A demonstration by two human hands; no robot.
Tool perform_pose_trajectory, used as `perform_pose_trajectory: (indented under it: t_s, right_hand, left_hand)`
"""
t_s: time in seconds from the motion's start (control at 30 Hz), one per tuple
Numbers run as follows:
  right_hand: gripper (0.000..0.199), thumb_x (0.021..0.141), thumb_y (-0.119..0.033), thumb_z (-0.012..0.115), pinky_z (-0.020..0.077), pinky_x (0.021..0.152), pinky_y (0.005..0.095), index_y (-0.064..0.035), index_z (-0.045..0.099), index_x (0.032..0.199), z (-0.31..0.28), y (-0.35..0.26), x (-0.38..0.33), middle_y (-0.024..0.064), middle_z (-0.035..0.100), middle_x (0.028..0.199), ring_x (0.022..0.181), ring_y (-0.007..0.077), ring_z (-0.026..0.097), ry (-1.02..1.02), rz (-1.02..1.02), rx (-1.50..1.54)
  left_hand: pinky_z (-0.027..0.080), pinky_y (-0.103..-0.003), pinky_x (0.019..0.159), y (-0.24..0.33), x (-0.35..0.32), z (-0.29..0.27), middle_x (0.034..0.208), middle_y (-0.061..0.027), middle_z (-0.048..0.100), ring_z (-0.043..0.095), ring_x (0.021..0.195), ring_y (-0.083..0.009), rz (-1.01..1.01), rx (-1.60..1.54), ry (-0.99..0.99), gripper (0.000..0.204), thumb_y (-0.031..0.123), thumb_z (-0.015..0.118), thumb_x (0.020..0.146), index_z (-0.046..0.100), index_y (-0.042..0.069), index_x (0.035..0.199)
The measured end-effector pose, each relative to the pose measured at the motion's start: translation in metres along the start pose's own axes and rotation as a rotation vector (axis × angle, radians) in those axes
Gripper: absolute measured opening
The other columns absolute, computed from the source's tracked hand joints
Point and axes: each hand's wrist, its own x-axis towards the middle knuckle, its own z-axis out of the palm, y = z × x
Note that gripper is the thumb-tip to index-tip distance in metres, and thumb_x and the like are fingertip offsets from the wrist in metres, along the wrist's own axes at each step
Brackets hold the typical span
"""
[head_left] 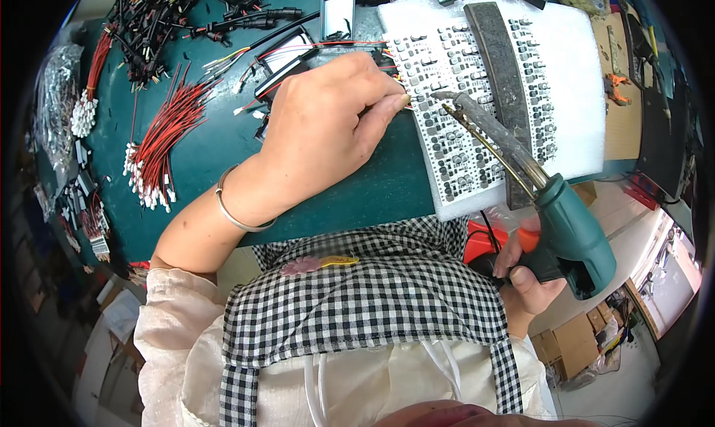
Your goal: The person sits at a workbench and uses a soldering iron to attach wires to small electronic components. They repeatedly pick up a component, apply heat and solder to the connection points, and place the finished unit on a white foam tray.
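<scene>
1. Dark bar (491,55) crosses circuit boards (456,153) on white foam (585,62); red wires (165,145) left.
2. Open case (337,14): dark bits (339,34) inside.
3. Right hand (532,287): grip around soldering gun (577,222), tip over boards.
4. Left hand (320,122): fingertips pinched at boards' edge, contents hidden.

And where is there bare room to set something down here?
On the green mat, the patch between the left hand, the circuit boards and the checked apron; also the right part of the white foam, beyond the boards. The upper left is crowded: black connectors in a heap, red wires bundled below.
</scene>
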Motion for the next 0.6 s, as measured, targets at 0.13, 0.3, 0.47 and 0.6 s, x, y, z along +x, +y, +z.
perform_pose_trajectory:
  t_s: [0.13,0.3,0.47,0.6]
  right_hand:
    - [0.066,0.069,-0.02,0.079,0.0438,0.045,0.026,0.0093,0.044,0.116,-0.0015,0.0001,0.0009,0.0085,0.051,0.069,0.051,0.0157,0.05,-0.009,0.022,0.002]
    - [0.067,0.068,-0.021,0.08,0.0439,0.045,0.0262,0.0095,0.044,0.115,0.0024,-0.0012,-0.0011,0.0084,0.051,0.069,0.051,0.0159,0.05,0.024,0.074,0.017]
    - [0.067,0.067,-0.021,0.081,0.0427,0.045,0.0261,0.0095,0.045,0.114,0.0053,0.0015,-0.0015,0.0082,0.05,0.066,0.05,0.0159,0.05,0.042,0.082,0.027]
    - [0.065,0.067,-0.021,0.08,0.0421,0.045,0.0258,0.0095,0.046,0.112,0.0071,0.0049,-0.0023,0.0083,0.05,0.065,0.05,0.0158,0.049,0.058,0.065,0.005]
  left_hand:
    - [0.043,-0.025,0.051,0.0022,0.0021,0.0019,0.066,-0.0053,0.056,0.054,0.056,-0.0137,-0.055,0.014,0.023,0.006,-0.002,0.069,0.072,0.064,0.0,0.076]
    - [0.042,-0.024,0.05,0.0012,0.0046,0.0052,0.065,-0.0039,0.056,0.052,0.055,-0.0115,-0.049,0.066,0.046,0.008,-0.001,0.069,0.069,0.061,0.001,0.071]
    - [0.042,-0.024,0.05,0.0033,0.0034,0.0085,0.065,-0.0037,0.054,0.052,0.054,-0.013,-0.053,0.129,0.084,0.012,-0.001,0.07,0.067,0.059,0.003,0.069]
    - [0.043,-0.025,0.05,0.0033,0.0027,0.0097,0.064,-0.0037,0.053,0.053,0.054,-0.0141,-0.052,0.167,0.093,0.014,-0.001,0.071,0.066,0.058,0.004,0.068]
